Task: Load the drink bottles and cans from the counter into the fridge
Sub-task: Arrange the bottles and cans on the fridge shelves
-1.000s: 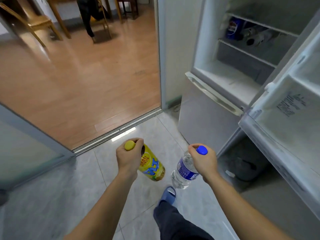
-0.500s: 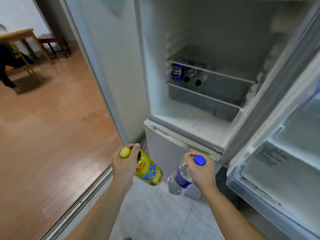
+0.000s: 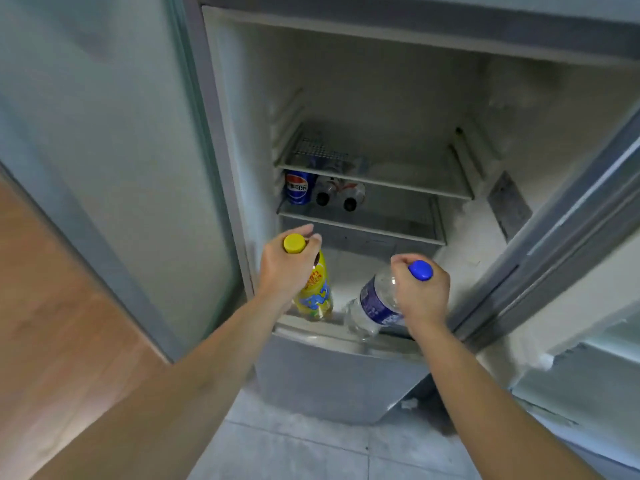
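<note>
My left hand (image 3: 285,268) grips the neck of a yellow-capped yellow tea bottle (image 3: 316,294), held tilted over the front lip of the open fridge (image 3: 346,98). My right hand (image 3: 420,294) grips the neck of a clear water bottle (image 3: 372,308) with a blue cap and blue label, tilted just to the right of the yellow one. Both bottles hang above the fridge's bottom floor. On the lower glass shelf (image 3: 398,228) at the back left lie a blue Pepsi can (image 3: 297,187) and two dark-capped bottles (image 3: 337,192) on their sides.
The fridge door (image 3: 588,323) stands open at the right, with door shelves. An upper glass shelf (image 3: 408,183) spans the compartment above the drinks. A closed lower door (image 3: 329,382) sits below. A frosted glass panel (image 3: 114,150) and wooden floor (image 3: 52,323) lie left; grey tiles below.
I have stepped up to the fridge. Both hands have moved forward and up, bringing the two bottles from in front of the lower door to over the compartment's front lip.
</note>
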Motion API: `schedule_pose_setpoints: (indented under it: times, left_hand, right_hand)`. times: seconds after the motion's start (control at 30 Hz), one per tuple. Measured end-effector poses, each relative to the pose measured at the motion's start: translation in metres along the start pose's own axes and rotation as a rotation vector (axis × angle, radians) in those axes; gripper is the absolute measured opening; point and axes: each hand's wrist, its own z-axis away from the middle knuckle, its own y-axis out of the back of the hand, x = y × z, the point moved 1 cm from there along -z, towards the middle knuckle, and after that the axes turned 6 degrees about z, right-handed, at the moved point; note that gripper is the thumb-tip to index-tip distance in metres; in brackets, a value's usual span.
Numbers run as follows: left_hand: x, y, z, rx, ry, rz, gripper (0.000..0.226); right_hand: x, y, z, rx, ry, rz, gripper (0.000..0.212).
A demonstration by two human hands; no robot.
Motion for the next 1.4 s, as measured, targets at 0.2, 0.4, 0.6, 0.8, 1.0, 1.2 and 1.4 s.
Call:
schedule_pose_setpoints:
  times: [0.2,0.4,0.6,0.8,1.0,1.2,1.4]
  left_hand:
    - [0.000,-0.019,-0.058,-0.100,-0.052,-0.063,0.008]
    - [-0.031,-0.021,-0.073,-0.153,0.060,-0.049,0.003]
    - [-0.025,-0.014,-0.079,-0.085,0.272,0.037,0.028]
    - [-0.032,0.009,-0.053,-0.198,0.455,0.202,0.006]
    - [-0.072,0.030,-0.020,-0.243,0.607,0.382,0.057]
    - [-0.096,0.023,0.014,-0.216,0.815,0.423,0.063]
    - [-0.107,-0.006,0.039,-0.024,0.895,0.269,0.049]
  right_hand:
    - [-0.012,-0.040,-0.044,0.092,-0.002,0.059,0.018]
    - [0.003,-0.049,-0.051,0.066,-0.115,0.013,0.043]
    - [-0.012,-0.030,-0.058,-0.036,-0.264,0.152,0.084]
    - [-0.016,-0.012,-0.036,-0.243,-0.660,-0.138,0.036]
    - [0.022,0.024,0.012,-0.359,-0.864,-0.551,0.047]
    - [0.059,0.019,0.056,-0.366,-1.083,-0.518,0.057]
    - [0.087,-0.010,0.073,-0.230,-1.076,-0.394,0.065]
